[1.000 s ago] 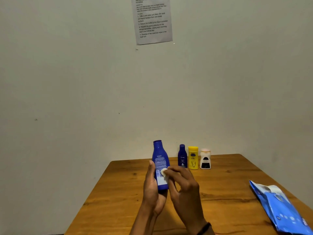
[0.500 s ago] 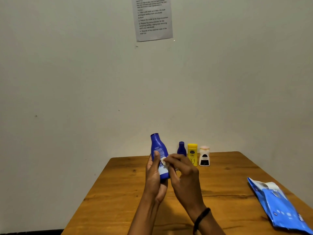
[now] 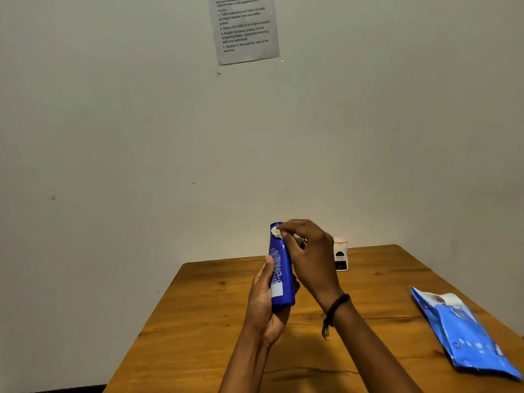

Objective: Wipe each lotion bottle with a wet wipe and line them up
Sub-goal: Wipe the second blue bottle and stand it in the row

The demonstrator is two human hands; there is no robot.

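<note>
— Hands first: what were yours doing?

— Your left hand (image 3: 265, 304) was clamped round the lower half of the tall blue bottle (image 3: 280, 275), holding it upright above the counter (image 3: 215, 316). Your right hand (image 3: 310, 251) was pinched together on a small white wipe (image 3: 276, 232), pressed against the bottle's neck just under the cap.

— And further out?

— A white bottle (image 3: 340, 255) stood at the counter's far edge, partly behind your right hand. The blue wipe pack (image 3: 467, 334) lay flat, well apart to your right.
</note>
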